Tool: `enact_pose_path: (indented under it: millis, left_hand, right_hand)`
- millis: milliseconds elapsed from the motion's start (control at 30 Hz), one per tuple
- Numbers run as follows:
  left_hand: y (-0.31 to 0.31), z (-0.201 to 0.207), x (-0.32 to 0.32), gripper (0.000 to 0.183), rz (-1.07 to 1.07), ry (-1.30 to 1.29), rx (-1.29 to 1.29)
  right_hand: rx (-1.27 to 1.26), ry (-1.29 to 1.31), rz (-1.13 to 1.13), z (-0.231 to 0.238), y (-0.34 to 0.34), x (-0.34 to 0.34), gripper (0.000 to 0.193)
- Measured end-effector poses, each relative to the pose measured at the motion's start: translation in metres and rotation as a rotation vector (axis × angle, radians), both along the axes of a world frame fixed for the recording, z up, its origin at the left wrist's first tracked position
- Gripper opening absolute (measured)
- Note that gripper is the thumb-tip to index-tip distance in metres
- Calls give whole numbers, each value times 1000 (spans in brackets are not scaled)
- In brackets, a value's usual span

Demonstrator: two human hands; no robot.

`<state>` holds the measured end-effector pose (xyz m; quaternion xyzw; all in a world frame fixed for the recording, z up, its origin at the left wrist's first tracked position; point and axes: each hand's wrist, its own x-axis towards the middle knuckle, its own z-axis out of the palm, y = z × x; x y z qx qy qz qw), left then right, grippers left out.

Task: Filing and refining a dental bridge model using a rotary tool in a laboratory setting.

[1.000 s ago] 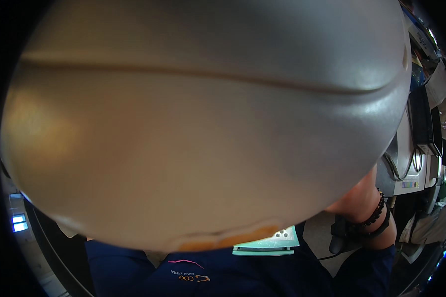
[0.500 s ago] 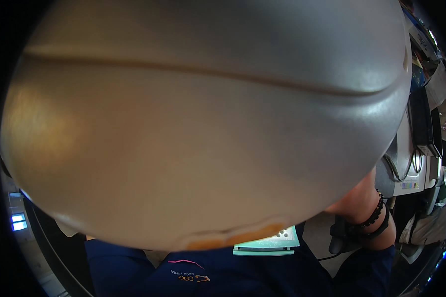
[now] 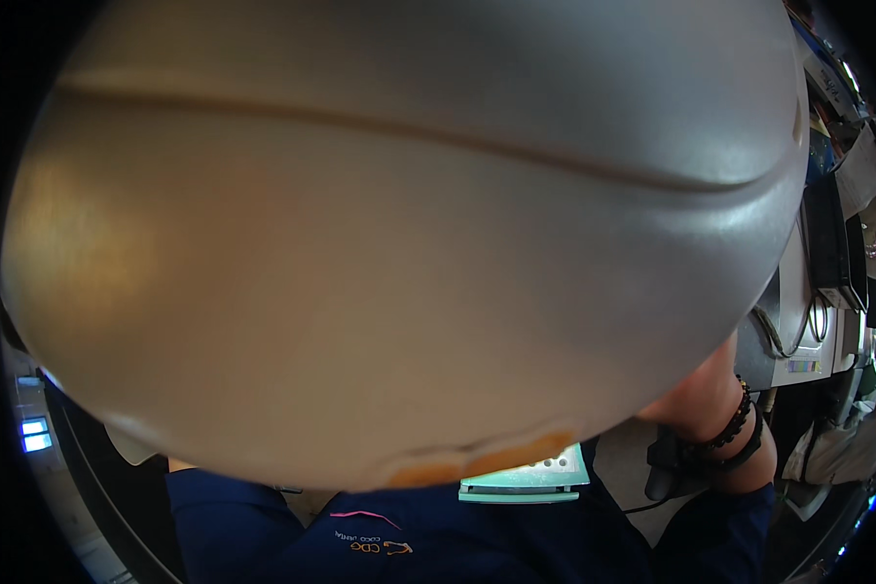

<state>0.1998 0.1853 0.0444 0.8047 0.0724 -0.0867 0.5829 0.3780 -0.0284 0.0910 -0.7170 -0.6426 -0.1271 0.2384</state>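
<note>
A large, smooth, beige-grey rounded shell (image 3: 389, 282) fills most of the view, close up. One long groove crosses it, and an orange-brown patch shows on its lower edge; its kind I cannot tell. Below it at the right my right forearm (image 3: 754, 457) comes in, wearing a dark beaded bracelet (image 3: 740, 419) and a black wrist device (image 3: 672, 459). Toward the wrist the skin passes behind the shell, so the fingers of my right hand are hidden. My left sleeve (image 3: 229, 521) shows at the lower left, while the left hand is out of sight behind the shell.
A mint-green perforated holder (image 3: 526, 482) lies before my dark blue top (image 3: 477, 535). At the right is a workbench (image 3: 803, 370) with a looped cable (image 3: 784, 341), a black box (image 3: 832, 243) and papers (image 3: 861, 170). Far left, a bright window (image 3: 36, 435) shows.
The groove on the shell sits slightly higher at the left, and the orange-brown patch has shifted a little to the right. My right forearm looks unmoved.
</note>
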Motion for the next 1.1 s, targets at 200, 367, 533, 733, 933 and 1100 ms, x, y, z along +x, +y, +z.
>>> enact_pose_path:
  millis: [200,367,533,733,933,1100]
  left_hand:
    - [-3,-2,-2,22,7,4,-9]
    - [-6,-4,-4,22,13,8,-18]
    - [-12,-4,-5,22,19,9,-24]
    - [-18,-4,-6,22,22,13,-31]
    - [-20,-4,-6,22,25,19,-38]
    - [-20,-3,-6,22,24,30,-50]
  right_hand:
    - [-6,-2,0,-1,-2,0,46]
    - [-29,5,11,-1,-4,-2,45]
    - [5,-17,-13,-7,-6,-2,44]
    - [72,-56,7,-11,-8,-1,42]
    - [30,-34,-12,-9,-9,0,40]
    - [29,-33,-21,-10,-9,1,40]
